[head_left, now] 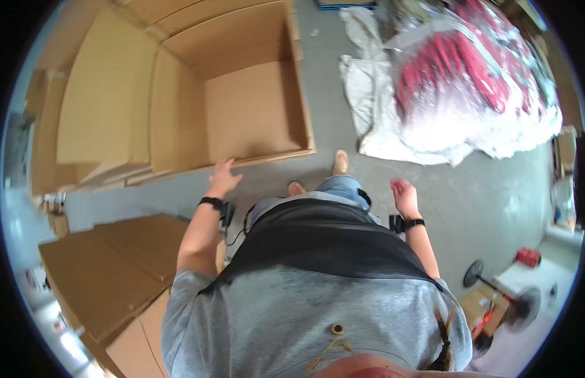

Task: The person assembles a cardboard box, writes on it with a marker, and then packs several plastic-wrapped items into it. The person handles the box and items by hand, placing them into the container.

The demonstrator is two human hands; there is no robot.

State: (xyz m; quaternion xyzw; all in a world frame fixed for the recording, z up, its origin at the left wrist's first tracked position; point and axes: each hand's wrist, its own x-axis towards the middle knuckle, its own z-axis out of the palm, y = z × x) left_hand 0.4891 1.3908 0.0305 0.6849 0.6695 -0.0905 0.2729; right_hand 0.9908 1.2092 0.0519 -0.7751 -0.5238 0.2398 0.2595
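Open cardboard box (254, 107): ahead of the person and slightly left, beside the bare grey floor (330, 75). Plain matte brown, roughly rectangular, open side up; bottom panel lighter and smooth where lit, darker along the inner right wall. Near rim bends slightly through the lens. A broad tan cardboard panel (106, 94) lies to the box's left.

Left hand (224, 179): at the near rim, fingers spread wide; contact with the cardboard cannot be told. Right hand (403, 196): well apart from the box, over the floor, fingers loosely curled; cannot tell whether anything is held. Red goods in clear plastic (456, 75) lie to the right, next to white sheeting (371, 107).
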